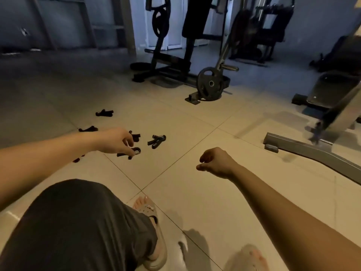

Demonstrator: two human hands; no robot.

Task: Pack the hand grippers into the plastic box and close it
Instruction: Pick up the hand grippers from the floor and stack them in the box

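Hovering left hand (115, 140) hangs relaxed above scattered black hand grippers (156, 140).

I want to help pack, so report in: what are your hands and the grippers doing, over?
Left hand down at one hand gripper, grip unclear. Right hand loosely curled, empty. Other grippers scattered on floor. Plastic box not in view.

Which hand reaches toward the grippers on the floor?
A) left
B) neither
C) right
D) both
A: the left hand is stretched out over a gripper on the floor; the right hand hangs apart, loosely curled, holding nothing.
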